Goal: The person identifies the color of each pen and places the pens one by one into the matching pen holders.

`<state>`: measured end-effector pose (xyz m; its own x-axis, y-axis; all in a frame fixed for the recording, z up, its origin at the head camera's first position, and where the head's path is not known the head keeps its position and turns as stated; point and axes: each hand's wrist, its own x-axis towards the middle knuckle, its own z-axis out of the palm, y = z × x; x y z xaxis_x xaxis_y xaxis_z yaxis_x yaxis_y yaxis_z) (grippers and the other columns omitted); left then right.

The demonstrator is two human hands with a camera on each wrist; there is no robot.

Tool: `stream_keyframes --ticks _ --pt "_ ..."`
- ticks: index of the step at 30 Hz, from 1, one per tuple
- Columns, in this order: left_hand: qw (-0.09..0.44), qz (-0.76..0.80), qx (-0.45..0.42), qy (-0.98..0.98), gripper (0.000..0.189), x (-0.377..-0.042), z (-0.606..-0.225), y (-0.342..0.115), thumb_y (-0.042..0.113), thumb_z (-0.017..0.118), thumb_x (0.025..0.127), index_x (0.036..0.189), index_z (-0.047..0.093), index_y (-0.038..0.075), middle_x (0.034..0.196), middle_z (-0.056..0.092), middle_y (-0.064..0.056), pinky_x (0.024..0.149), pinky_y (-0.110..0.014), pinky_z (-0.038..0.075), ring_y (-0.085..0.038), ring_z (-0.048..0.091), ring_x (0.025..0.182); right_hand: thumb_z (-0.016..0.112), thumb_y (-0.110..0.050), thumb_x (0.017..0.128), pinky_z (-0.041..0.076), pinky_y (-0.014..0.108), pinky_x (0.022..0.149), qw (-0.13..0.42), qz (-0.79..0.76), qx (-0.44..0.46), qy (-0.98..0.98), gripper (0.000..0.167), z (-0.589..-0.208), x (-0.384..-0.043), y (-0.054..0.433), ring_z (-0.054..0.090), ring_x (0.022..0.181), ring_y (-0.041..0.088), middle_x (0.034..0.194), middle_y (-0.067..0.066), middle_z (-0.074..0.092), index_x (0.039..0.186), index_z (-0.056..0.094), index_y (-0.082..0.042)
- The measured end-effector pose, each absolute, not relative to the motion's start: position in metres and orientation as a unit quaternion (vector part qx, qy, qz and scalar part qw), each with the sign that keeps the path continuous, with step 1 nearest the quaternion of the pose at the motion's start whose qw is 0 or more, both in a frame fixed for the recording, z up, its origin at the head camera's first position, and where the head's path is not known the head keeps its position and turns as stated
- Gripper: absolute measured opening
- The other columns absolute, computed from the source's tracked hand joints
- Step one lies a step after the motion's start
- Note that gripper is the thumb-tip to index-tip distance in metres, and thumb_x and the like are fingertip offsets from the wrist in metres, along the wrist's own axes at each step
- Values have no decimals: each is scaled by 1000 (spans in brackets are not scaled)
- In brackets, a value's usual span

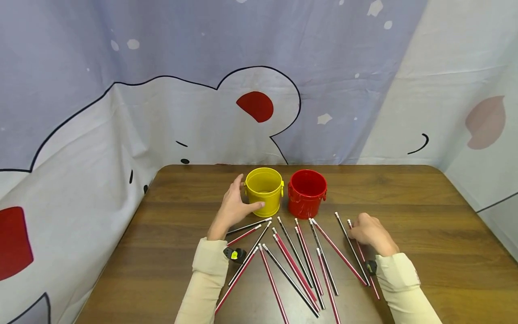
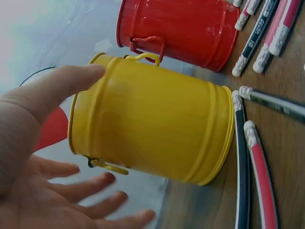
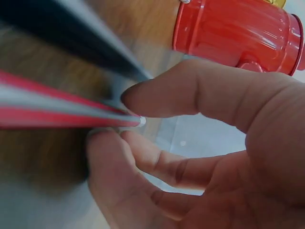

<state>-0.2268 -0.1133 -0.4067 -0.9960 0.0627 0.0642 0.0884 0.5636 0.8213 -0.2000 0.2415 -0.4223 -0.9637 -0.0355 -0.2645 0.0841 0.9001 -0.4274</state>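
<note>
In the head view, my left hand is spread at the left side of a yellow bucket. The left wrist view shows its thumb by the bucket's rim and its other fingers loosely extended. Over on the right, my right hand is low over the table, with thumb and index finger curled around a red-and-white striped pencil close to its eraser end. A black-and-white striped pencil lies just left of that hand. Close to the yellow bucket stands a red bucket.
Several striped pencils, red ones and black ones, lie fanned out on the wooden table, erasers toward the buckets. A printed curtain hangs behind the table's far edge.
</note>
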Motion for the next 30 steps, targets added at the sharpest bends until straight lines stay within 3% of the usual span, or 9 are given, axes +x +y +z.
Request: stream_keyframes --ticks 7,14,30 --pt "3 -487 -28 -873 110 -229 -415 -102 37 81 66 147 8 16 146 27 -10 105 -54 26 -30 27 133 59 -9 66 37 29 47 137 -215 14 967 16 -420 -203 234 47 55 18 57 2 46 56 46 -12" --pt "33 -521 -5 -853 105 -230 -418 -91 30 83 64 145 16 20 138 36 -8 104 -51 29 -27 35 126 58 -9 66 39 29 48 142 -223 20 964 16 -421 -204 235 48 56 19 58 3 47 58 45 -12" --pt "58 -523 7 -850 90 -236 -427 -88 45 79 66 137 28 21 128 47 -5 99 -42 38 -22 47 115 62 -13 69 36 29 48 139 -238 16 961 21 -418 -208 237 48 58 19 58 1 48 57 45 -14"
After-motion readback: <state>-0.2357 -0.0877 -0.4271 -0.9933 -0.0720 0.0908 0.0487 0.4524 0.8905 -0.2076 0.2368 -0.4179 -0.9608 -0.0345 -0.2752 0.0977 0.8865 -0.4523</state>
